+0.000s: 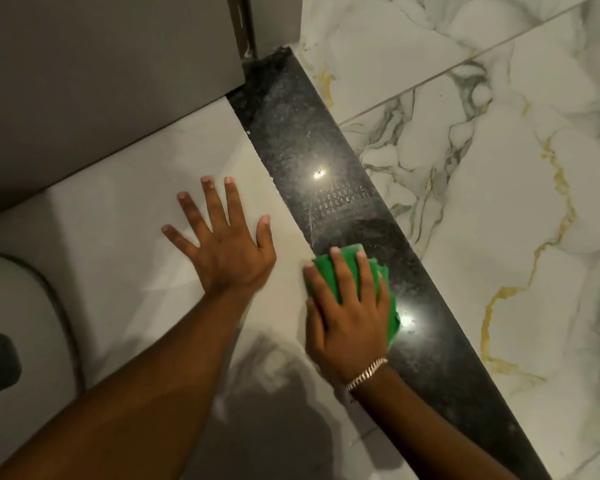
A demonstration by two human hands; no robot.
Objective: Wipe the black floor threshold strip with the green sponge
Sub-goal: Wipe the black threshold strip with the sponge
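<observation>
Head view: the glossy, speckled black threshold strip [291,133] runs from eleven to five o'clock; the right hand [349,306], fingers flat, presses the green sponge [329,268] on it; the left hand [227,247] lies splayed on pale tile [118,188].

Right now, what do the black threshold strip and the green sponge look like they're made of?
Black threshold strip: probably polished granite or similar stone; it is speckled and mirrors ceiling lights as sharp glints. Green sponge: seemingly soft synthetic scouring material; matte, and it creases under the right hand.
</observation>
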